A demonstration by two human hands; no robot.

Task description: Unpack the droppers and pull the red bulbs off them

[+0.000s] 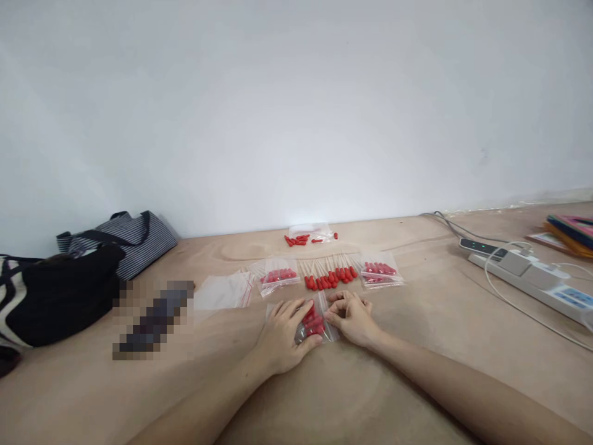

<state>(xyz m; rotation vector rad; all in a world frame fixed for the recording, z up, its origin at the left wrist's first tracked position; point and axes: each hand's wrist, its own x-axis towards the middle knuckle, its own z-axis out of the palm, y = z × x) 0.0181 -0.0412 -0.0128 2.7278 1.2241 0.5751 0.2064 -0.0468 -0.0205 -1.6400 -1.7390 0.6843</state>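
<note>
**Ana:** What were the hands doing, close to the person?

**Ben:** The left hand (282, 330) lay flat on a small bag (315, 321) of red bits, fingers spread a little. The right hand (352, 318) had its fingers curled, pinching the bag's top edge. The bag lay on the table (417, 377), between both hands.

**Ana:** How much looked done?

**Ben:** Only part, I think. Just behind were a left full bag (278, 275) and a right full bag (380, 271). Between them the red-tipped sticks (330, 277) lay loose. The empty bags (225, 290) lay unfilled on the left. Farther back, loose red bits (299, 240) lay near the wall.

**Ana:** Was there room to move?

**Ben:** Yes, lots of bare wood by the arms. The black bag (60, 296) on the left and the power strip (523, 272) on the right were well apart from the hands
</note>
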